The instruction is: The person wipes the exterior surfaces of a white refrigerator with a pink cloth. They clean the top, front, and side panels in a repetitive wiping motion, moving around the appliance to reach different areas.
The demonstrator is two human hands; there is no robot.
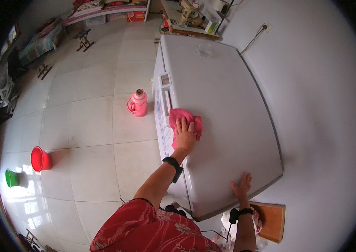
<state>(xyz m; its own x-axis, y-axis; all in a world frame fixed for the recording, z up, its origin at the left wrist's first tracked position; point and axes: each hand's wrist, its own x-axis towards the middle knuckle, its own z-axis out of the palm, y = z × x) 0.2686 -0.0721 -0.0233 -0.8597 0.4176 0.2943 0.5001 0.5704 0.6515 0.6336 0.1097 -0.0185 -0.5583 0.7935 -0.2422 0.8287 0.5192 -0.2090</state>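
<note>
A white chest freezer (222, 94) stands before me, its broad lid spanning the middle of the view. My left hand (185, 134) presses a crumpled pink cloth (178, 115) against the lid's left front edge, just below the handle (167, 99). Part of the cloth drapes over that edge, and the palm hides some of it. Lower right, my right hand (243, 186) rests on the lid near its near end, fingers apart and holding nothing.
A pink thermos flask (138, 104) stands on the tiled floor beside the freezer. Red (41, 159) and green (12, 178) buckets are further left. Behind the freezer, a table holds a sewing machine (191, 14). A clear dish (204, 49) sits on the lid's far end; a plugged cord (253, 39) runs along the wall.
</note>
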